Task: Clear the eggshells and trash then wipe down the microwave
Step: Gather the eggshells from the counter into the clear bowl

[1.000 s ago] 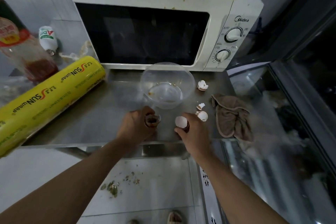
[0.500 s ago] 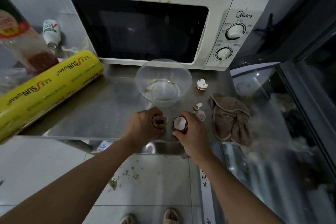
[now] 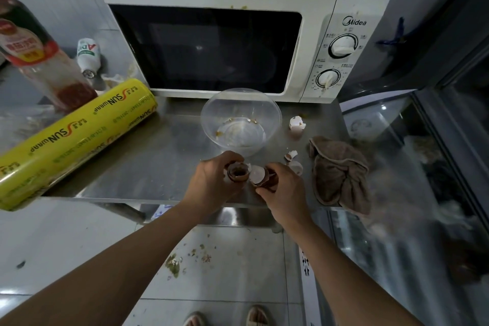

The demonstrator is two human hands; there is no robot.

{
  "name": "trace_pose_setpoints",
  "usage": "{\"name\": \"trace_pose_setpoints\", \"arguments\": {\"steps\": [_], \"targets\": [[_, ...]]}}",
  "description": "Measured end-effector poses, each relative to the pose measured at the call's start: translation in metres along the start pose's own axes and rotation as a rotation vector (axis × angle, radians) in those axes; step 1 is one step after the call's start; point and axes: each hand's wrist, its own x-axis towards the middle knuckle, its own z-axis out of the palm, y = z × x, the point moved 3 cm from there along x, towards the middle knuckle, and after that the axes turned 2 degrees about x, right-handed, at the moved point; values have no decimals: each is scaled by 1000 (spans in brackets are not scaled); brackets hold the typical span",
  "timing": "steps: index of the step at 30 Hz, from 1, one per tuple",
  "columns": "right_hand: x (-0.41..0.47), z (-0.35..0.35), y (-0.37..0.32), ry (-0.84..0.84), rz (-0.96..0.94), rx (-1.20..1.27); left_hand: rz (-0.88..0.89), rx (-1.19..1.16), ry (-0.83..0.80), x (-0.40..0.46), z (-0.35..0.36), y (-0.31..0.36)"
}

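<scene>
1. Eggshells: two halves are already in hand, both held over the near edge of the table (image 3: 148, 167), just in front of the clear bowl (image 3: 240, 121).
2. Left hand (image 3: 211, 185): fingers curled round a brown shell half (image 3: 239, 171), open side up.
3. Right hand (image 3: 283, 190): fingers clamped on a second shell half (image 3: 260, 177), white inside facing the left hand. The two halves are nearly touching.
4. Key relation: the right half sits just right of the left one, so nesting one into the other looks like a short sideways move; that would free a hand.
5. Loose shells left on the table: a small fragment (image 3: 291, 155) and a pale piece (image 3: 297, 167) just beyond the right hand's fingers, and a bigger half (image 3: 297, 124) further back, right of the bowl. All lie on the right side, so the right hand is nearer.
6. Brown cloth (image 3: 340, 172) is bunched just right of those shells, within the right hand's reach for the wipe.
7. Microwave (image 3: 264, 42) is untouched: brown splatter covers its top. My read: early in the job, shell collection only.
8. Risk: thin shells, a hard squeeze will likely crumble them.
</scene>
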Motion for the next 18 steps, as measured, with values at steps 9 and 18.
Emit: {"name": "trace_pose_setpoints", "arguments": {"steps": [9, 18], "targets": [[0, -2, 3, -34, 17, 52, -1, -58, 19, 4, 15, 6], [-1, -5, 5, -35, 15, 134, -58, -86, -90, 6, 34, 2]]}}
